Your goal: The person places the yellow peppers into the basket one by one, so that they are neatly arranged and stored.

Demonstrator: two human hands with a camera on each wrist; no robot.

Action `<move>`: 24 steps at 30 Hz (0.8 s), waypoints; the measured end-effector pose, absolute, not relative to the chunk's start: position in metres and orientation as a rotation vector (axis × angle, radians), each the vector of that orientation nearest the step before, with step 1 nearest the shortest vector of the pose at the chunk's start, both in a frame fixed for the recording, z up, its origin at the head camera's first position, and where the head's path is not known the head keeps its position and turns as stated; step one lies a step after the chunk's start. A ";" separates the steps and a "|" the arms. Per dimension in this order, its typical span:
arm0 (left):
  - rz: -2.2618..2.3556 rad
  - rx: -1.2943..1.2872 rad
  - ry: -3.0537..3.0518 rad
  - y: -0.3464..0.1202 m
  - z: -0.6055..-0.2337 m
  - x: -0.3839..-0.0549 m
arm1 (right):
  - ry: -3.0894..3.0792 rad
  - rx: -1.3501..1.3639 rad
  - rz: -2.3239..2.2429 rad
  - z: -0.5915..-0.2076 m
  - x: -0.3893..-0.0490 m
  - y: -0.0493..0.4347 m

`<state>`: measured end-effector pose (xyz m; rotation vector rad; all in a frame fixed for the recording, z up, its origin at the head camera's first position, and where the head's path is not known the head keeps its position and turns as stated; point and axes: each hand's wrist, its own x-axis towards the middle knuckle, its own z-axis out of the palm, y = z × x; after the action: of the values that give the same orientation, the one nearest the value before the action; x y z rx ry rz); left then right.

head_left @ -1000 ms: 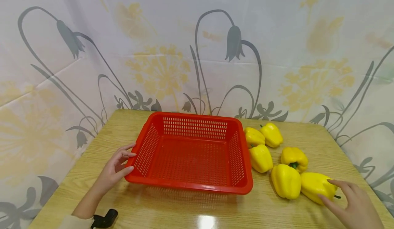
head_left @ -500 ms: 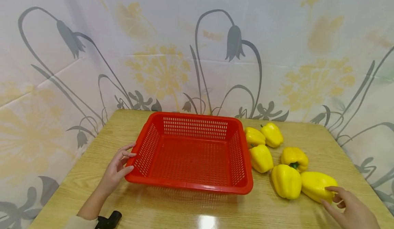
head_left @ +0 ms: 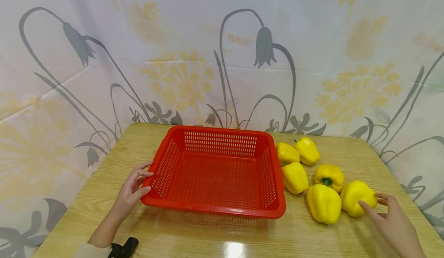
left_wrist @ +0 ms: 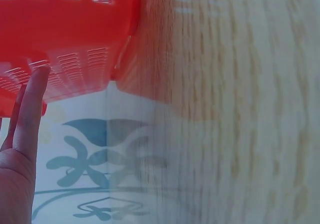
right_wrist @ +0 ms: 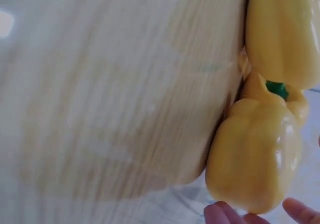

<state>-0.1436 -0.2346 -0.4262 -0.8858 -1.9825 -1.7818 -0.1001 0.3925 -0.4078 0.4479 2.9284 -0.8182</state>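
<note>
A red plastic basket (head_left: 215,173) with slotted walls sits on the table. My left hand (head_left: 129,194) rests at its left rim, thumb by the front corner. The left wrist view shows fingers (left_wrist: 31,108) lying straight along the basket's outer wall (left_wrist: 75,38). My right hand (head_left: 393,221) is at the right end of a yellow bell pepper (head_left: 357,198), fingertips at that end and thumb in front. In the right wrist view, fingertips (right_wrist: 220,214) meet the edge of this pepper (right_wrist: 252,156); the thumb (right_wrist: 300,211) lies apart from them.
Beside that pepper are another yellow bell pepper (head_left: 323,204) and one with its green stem showing (head_left: 328,176). Three more, among them a front pepper (head_left: 295,177), stand close to the basket's right wall. A floral cloth (head_left: 194,57) hangs behind the wooden table (head_left: 194,238).
The pepper at my right hand has turned and shifted away from the near edge, and its stem no longer shows. My right hand moved up with it. My left hand has stayed at the basket.
</note>
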 end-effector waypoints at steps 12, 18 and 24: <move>-1.763 -0.793 -2.044 -0.233 -0.425 -0.141 | 3.037 0.359 -0.813 -0.415 -0.116 0.396; -1.763 -0.776 -2.053 -0.232 -0.424 -0.142 | 2.873 0.290 -1.102 -0.416 -0.121 0.407; -1.761 -0.767 -2.060 -0.233 -0.425 -0.141 | 2.723 0.308 -1.356 -0.418 -0.122 0.413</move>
<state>-0.1409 -0.2333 -0.4251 -0.7667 -2.0601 -1.7610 -0.1216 0.4132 -0.4184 0.3076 2.7234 -1.3556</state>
